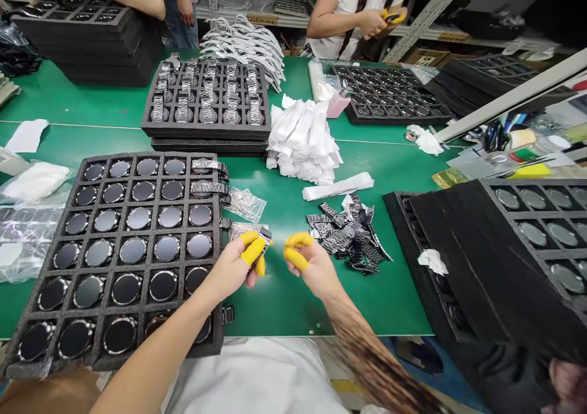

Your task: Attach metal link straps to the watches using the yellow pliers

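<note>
My left hand (238, 262), with yellow finger covers, is closed on a dark metal watch band (265, 238); a shiny end shows above the fingers and the rest is hidden. To its right, my right hand (309, 261), also in yellow covers, has its thumb and finger pressed together; anything between them is too small to make out. A heap of black metal watch bands (351, 233) lies just beyond the right hand. Left of the left hand is a foam tray (181, 261) of round dark-faced watches (132, 251). Small bags of thin metal pins (246, 205) lie by its edge.
Behind stand stacked foam trays (206, 134) with banded watches, a pile of white sleeves (305, 142) and white hangers (243, 41). More foam trays (477, 249) stand at right. Across the green table (385, 163), a co-worker (358, 16) handles a dark item; other people stand at far left.
</note>
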`<state>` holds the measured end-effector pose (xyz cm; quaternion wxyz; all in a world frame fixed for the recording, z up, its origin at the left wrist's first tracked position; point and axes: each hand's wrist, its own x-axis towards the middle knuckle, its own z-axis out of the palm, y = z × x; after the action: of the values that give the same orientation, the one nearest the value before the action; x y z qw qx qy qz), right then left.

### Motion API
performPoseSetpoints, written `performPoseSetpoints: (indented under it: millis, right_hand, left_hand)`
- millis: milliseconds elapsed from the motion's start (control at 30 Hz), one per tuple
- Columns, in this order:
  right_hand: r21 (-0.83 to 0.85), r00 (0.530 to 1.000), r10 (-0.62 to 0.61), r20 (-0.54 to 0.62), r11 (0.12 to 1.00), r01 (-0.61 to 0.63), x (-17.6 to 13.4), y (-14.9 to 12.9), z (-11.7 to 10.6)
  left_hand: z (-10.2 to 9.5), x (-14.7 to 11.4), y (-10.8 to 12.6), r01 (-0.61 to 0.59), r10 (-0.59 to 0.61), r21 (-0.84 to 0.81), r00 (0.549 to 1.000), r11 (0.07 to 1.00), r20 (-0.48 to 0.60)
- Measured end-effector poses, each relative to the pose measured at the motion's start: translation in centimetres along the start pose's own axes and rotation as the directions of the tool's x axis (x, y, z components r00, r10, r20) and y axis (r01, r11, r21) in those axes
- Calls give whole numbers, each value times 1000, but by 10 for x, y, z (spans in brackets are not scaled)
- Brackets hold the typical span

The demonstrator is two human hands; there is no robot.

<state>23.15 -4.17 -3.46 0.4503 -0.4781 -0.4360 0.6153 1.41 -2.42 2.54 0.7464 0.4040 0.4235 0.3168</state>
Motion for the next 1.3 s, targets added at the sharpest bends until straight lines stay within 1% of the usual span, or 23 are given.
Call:
performPoseSetpoints:
  millis: [100, 167, 233, 300, 400, 467, 533, 600, 667, 733, 767, 800, 833, 900, 1033, 1067, 1100, 1133, 1167, 1200, 1233, 1267, 1300]
  right_hand:
    - [184, 998, 45, 37, 982, -51, -7, -17, 24]
    - [225, 1000, 20, 15, 974, -23, -7, -24, 31]
    - [211, 998, -41, -49, 976, 50, -6, -27, 33]
    - [151, 984, -121, -130, 978, 140, -7, -27, 33]
    - [8, 933, -248, -259, 966, 259, -9, -20, 35]
    - [-102, 865, -360, -349, 932, 347, -9, -13, 38]
    - [-254, 775, -500, -386, 866, 431, -7, -5, 41]
    - [-432, 684, -641, -349, 758, 489, -4, 2, 43]
    - [-560, 589, -758, -282, 628, 540, 0, 5, 44]
    - [-603, 479, -850, -220, 504, 618, 4, 6, 43]
    - [-604, 435, -880, -190, 454, 656, 6, 5, 43]
    - [-602, 402, -902, -161, 412, 684, 7, 4, 42]
    - [-601, 382, -915, -131, 380, 703, 8, 3, 42]
    - [-605, 370, -925, -91, 346, 717, 9, 2, 41]
    - [-600, 379, -921, -95, 356, 716, 9, 2, 40]
    - [-594, 391, -915, -96, 368, 715, 8, 1, 40]
    - [-578, 416, -904, -99, 393, 715, 8, 0, 40]
    - [-543, 466, -878, -111, 446, 712, 8, -3, 39]
    - [-476, 545, -829, -127, 533, 699, 9, -5, 39]
    - [-374, 646, -753, -130, 640, 671, 9, -8, 38]
    - [-247, 752, -651, -103, 749, 614, 10, -11, 37]
    - [-120, 840, -539, -54, 839, 531, 11, -14, 36]
    - [-13, 900, -437, 3, 899, 437, 12, -16, 35]
  left_hand:
    - [2, 0, -4, 20, -20, 149, 1000, 989, 1]
    - [2, -1, -2, 32, -33, 159, 999, 987, 6]
    - [2, -2, 2, 42, -42, 137, 999, 990, -3]
    - [3, -3, 5, 57, -58, 99, 998, 993, 1]
    - [5, -3, 9, 70, -71, 27, 997, 997, 31]
    - [6, -3, 9, 74, -73, -12, 996, 997, 46]
    - [6, -2, 8, 85, -82, -37, 995, 996, 62]
    - [6, -2, 7, 99, -95, -51, 992, 994, 79]
    - [5, -2, 5, 108, -102, -63, 991, 992, 92]
    - [4, -2, 4, 108, -101, -71, 990, 992, 99]
    - [3, -2, 4, 108, -101, -73, 990, 991, 101]
    - [3, -2, 4, 109, -101, -76, 990, 991, 102]
    - [3, -2, 4, 110, -102, -79, 989, 991, 103]
    - [3, -2, 5, 110, -101, -86, 989, 990, 104]
    - [3, -2, 5, 106, -97, -93, 990, 990, 103]
    - [2, -2, 5, 106, -97, -90, 990, 990, 100]
    - [2, -2, 4, 108, -99, -85, 990, 990, 100]
    - [1, -2, 4, 111, -103, -82, 990, 990, 101]
    - [0, -2, 3, 114, -106, -79, 989, 990, 103]
    - [-1, -2, 2, 118, -110, -76, 988, 990, 107]
    - [-3, -2, 1, 124, -116, -71, 987, 990, 116]
    - [-3, -2, 1, 131, -122, -67, 985, 989, 125]
    - [-4, -2, 1, 137, -128, -66, 983, 988, 132]
